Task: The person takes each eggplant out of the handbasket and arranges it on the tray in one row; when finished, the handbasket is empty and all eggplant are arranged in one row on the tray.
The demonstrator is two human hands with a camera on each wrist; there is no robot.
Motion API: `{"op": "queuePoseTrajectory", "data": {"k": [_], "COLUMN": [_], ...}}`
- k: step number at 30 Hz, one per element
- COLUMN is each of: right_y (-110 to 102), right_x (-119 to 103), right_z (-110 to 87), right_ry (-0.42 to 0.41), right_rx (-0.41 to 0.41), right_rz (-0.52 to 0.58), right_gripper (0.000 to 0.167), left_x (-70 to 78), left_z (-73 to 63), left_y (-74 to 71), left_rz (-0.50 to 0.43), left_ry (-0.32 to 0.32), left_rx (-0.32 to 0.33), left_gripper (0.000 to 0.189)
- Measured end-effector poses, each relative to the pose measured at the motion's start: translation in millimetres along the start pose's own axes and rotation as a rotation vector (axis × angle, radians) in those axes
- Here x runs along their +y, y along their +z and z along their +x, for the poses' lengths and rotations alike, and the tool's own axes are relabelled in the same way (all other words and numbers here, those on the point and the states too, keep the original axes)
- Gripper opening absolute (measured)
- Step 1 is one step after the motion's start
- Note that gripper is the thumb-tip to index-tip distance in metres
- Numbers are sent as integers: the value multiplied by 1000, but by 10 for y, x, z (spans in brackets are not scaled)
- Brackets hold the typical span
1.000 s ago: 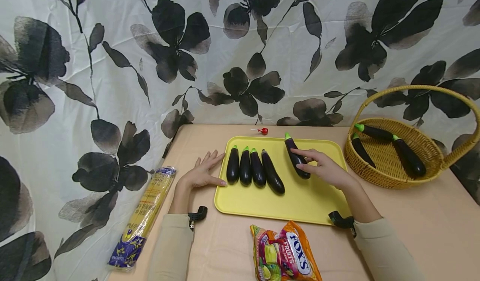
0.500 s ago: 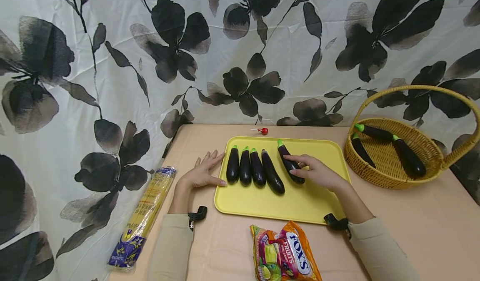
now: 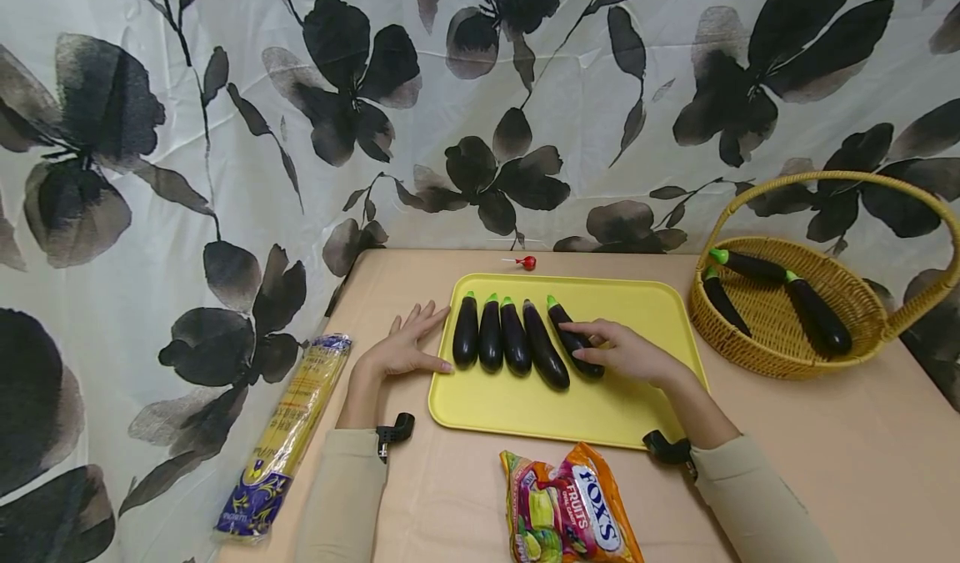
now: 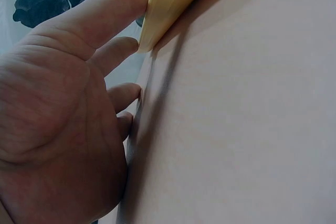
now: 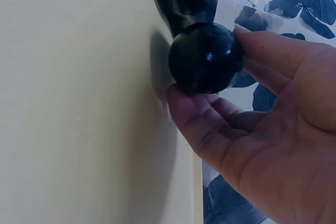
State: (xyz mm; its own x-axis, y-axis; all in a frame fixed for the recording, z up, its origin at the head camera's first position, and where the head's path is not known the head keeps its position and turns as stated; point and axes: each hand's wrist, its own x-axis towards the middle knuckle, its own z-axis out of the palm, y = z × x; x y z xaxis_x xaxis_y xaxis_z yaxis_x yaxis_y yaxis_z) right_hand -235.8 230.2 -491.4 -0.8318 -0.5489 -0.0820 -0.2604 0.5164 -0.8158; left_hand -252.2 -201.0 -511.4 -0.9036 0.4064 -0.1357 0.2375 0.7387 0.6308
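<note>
In the head view, my right hand holds a dark purple eggplant with a green stem end over the yellow tray. In the right wrist view, thumb and fingers lie on opposite sides of its round bottom end, close to the tray surface. Just left of it, several more eggplants lie side by side on the tray, the nearest one slanting the same way. My left hand is spread at the tray's left edge, its thumb on the rim; the left wrist view shows the palm and straight fingers.
A wicker basket with a tall handle stands right of the tray, with 3 eggplants inside. A spaghetti pack lies at left, a Fox's candy bag in front. A red lollipop lies behind the tray.
My right hand has moved the eggplant leftward across the tray, up beside the row of other eggplants. The left hand has stayed at the tray's left edge.
</note>
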Motion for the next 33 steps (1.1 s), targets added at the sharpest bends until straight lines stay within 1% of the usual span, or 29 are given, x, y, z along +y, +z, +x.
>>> {"op": "queuePoseTrajectory", "data": {"k": [10, 17, 27, 33], "right_y": [41, 42, 23, -33], "right_x": [14, 8, -15, -37], "right_z": [11, 1, -22, -57], "right_ry": [-19, -22, -19, -16], "right_rx": [-19, -28, -26, -10], "right_rz": [-66, -66, -60, -65], "right_gripper": [51, 58, 61, 62], "left_x": [18, 19, 26, 15], "left_z": [-9, -10, -9, -8], "left_y": [-4, -3, -7, -5], "left_rz": [-7, -10, -7, -2], "left_ry": [-3, -1, -6, -9], "left_rx": [-3, -1, -1, -1], "left_gripper": [115, 115, 115, 115]}}
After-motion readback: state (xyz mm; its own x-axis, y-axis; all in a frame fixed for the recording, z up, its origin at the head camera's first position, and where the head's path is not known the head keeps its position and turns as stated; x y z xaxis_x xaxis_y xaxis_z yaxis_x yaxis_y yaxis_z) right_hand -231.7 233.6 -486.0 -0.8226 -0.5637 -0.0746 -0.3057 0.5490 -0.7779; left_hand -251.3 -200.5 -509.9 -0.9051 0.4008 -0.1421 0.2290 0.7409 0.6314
